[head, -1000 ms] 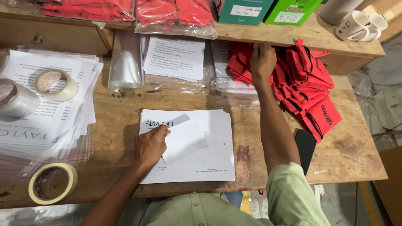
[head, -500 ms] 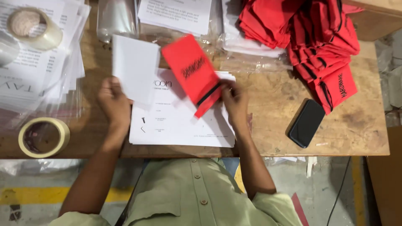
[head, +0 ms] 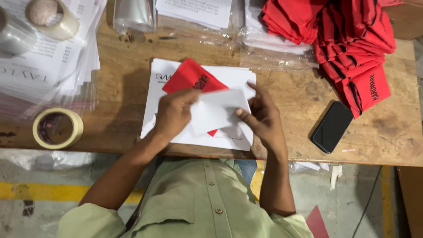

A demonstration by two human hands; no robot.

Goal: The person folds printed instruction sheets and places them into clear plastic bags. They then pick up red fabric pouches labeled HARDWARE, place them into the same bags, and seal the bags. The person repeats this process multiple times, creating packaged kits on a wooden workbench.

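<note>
Head view: two hands' fingers clamped on one white sheet (head: 218,110) over one red cloth (head: 191,77).

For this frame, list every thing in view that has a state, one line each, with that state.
Left hand: gripping the white paper's left edge.
Right hand: fingers pinching the paper's right edge.
White paper: held over the red item, covering most of it.
Folded red item: lying on the white sheets, partly covered.
White sheets: stacked flat on the table.
Phone: screen dark, lying flat.
Tape roll: lying flat, untouched.
Red pile: folded, stacked.
</note>
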